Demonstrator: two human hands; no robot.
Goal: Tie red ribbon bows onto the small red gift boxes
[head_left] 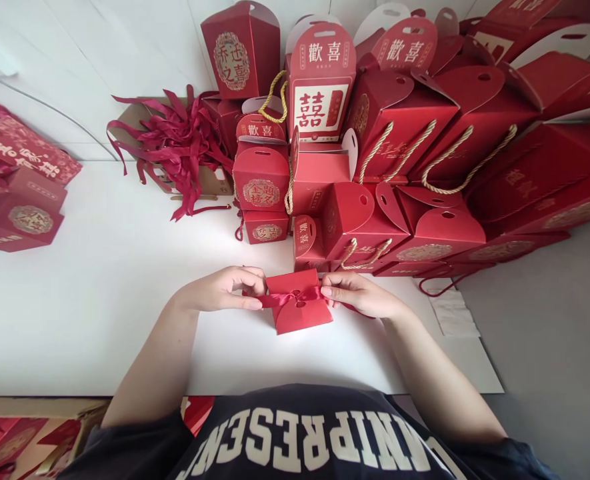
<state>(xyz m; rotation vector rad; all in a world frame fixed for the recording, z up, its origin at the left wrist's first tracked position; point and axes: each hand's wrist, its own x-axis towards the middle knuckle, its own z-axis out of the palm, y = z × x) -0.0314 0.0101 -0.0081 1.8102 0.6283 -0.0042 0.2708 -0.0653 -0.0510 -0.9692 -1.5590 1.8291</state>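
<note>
A small red gift box lies on the white table in front of me, its flaps folded over on top. Across it runs a dark red satin ribbon, crossed or knotted at the middle by the flap hole. At the box's left side, my left hand pinches one end of the ribbon between thumb and fingers. My right hand grips the other end at the right edge, and a loose tail trails below it. Both ribbon ends stretch outward from the knot.
Stacked red gift boxes with gold rope handles crowd the back and right. A cardboard box overflows with loose red ribbons. More red boxes stand at far left. White paper lies near the table's right edge.
</note>
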